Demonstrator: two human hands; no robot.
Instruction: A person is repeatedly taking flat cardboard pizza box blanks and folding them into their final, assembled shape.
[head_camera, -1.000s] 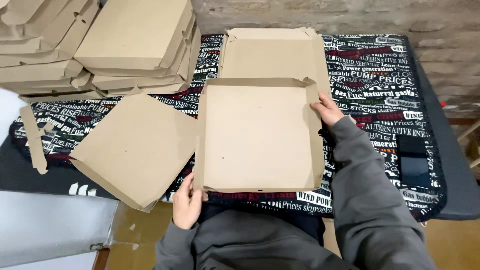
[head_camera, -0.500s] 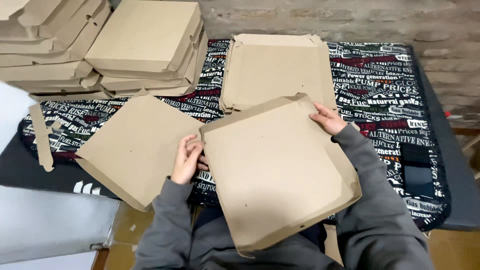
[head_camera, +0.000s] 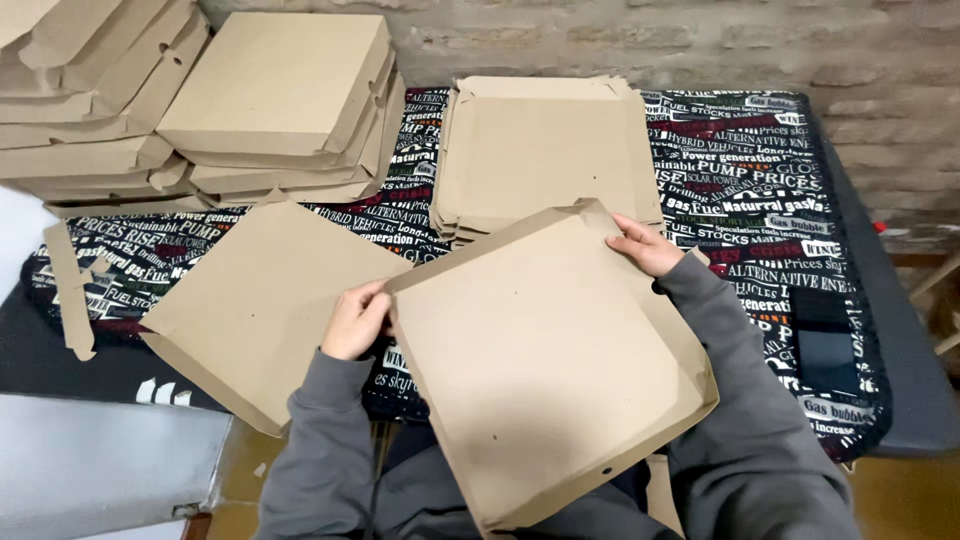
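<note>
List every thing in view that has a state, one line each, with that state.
Held cardboard box: folded, turned at an angle, gripped at two edges.
Left hand: closed on the box's left edge.
Right hand: fingers on the box's upper right edge.
Flat blanks stack: unfolded, lying flat.
Second box: lying on the table, overhanging its edge.
Finished boxes: stacked, closed.

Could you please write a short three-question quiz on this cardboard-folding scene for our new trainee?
1. True or false: both hands grip the same cardboard sheet.
2. Where does the stack of flat blanks lie: A) beyond the held sheet, B) on the floor, C) on the person's lap?
3. What covers the table under the cardboard?

Key:
1. True: left hand at its left edge, right hand at its far corner.
2. A.
3. A dark printed cloth.
</note>
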